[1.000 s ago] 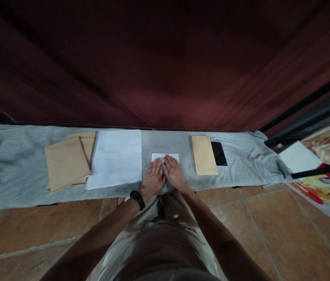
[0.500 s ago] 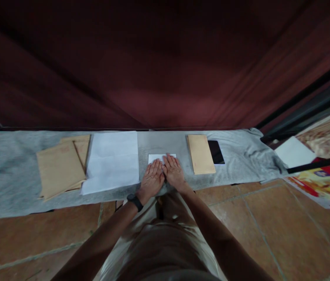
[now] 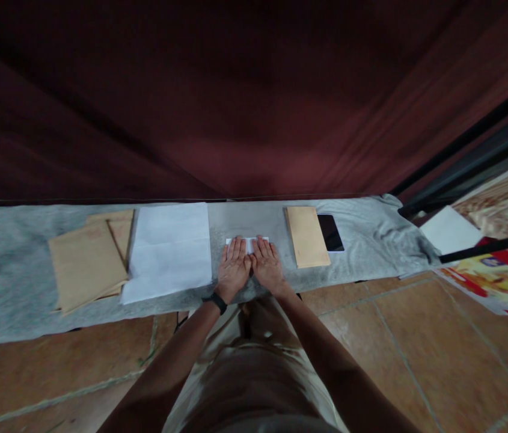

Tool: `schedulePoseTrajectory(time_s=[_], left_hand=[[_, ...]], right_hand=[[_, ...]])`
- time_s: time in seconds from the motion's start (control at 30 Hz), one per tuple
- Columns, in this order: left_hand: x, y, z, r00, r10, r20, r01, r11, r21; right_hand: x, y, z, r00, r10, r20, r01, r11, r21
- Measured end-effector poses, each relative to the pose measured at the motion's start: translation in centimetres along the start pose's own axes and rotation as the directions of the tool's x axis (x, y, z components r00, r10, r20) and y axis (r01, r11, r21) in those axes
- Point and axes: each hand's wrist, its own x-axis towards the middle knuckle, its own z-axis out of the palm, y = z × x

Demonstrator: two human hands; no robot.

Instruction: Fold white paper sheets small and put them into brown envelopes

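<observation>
A small folded white paper (image 3: 248,242) lies on a grey cloth (image 3: 371,240) spread over the floor. My left hand (image 3: 232,269) and my right hand (image 3: 266,266) lie flat on it side by side, fingers stretched out and pressing down, covering most of the paper. A black band sits on my left wrist. Just to the left lies a larger white sheet (image 3: 168,252), and to the right a brown envelope (image 3: 306,236).
Brown envelopes (image 3: 86,260) are stacked at the cloth's left. A dark phone (image 3: 330,232) lies beside the right envelope. A dark red curtain hangs behind. Terracotta floor tiles are in front, and white paper (image 3: 449,230) with coloured print lies at far right.
Both hands have slid forward over the folded paper, covering more of it. The view has shifted slightly.
</observation>
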Motion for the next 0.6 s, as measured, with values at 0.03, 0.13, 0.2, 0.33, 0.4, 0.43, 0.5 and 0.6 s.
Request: schedulePoseTrajectory(time_s=[0.03,0.13,0.2,0.33,0.4,0.43,0.5,0.6], left_hand=[[0.0,0.0,0.1,1.000,-0.014,-0.007,0.014,1.000,0.004],[-0.2,-0.3,0.5,0.999,-0.040,-0.031,0.041,0.999,0.002],[-0.2,-0.4,0.7,0.997,-0.052,-0.049,0.051,0.999,-0.010],[-0.2,-0.4,1.0,0.993,-0.091,-0.077,0.090,0.996,-0.018],[-0.2,-0.3,0.9,0.991,-0.108,-0.085,0.107,0.994,-0.009],[-0.2,-0.3,0.8,0.990,-0.114,-0.088,0.114,0.994,-0.005],[-0.2,-0.2,0.7,0.988,-0.123,-0.092,0.123,0.992,-0.003],[-0.2,0.0,0.5,0.985,-0.140,-0.097,0.140,0.990,-0.008]], right_hand=[[-0.1,0.1,0.0,1.000,0.006,-0.007,-0.006,1.000,-0.001],[-0.4,0.8,0.1,0.999,0.022,-0.028,-0.022,1.000,-0.004],[-0.6,1.3,0.1,0.999,0.036,-0.041,-0.036,0.999,-0.006],[-1.1,2.1,0.0,0.996,0.066,-0.059,-0.067,0.998,-0.011],[-1.3,2.5,-0.1,0.995,0.076,-0.062,-0.077,0.997,-0.014],[-1.4,2.6,-0.2,0.995,0.080,-0.062,-0.082,0.997,-0.015],[-1.6,2.9,-0.2,0.994,0.090,-0.062,-0.091,0.996,-0.016],[-1.8,3.4,-0.4,0.994,0.092,-0.059,-0.093,0.996,-0.013]])
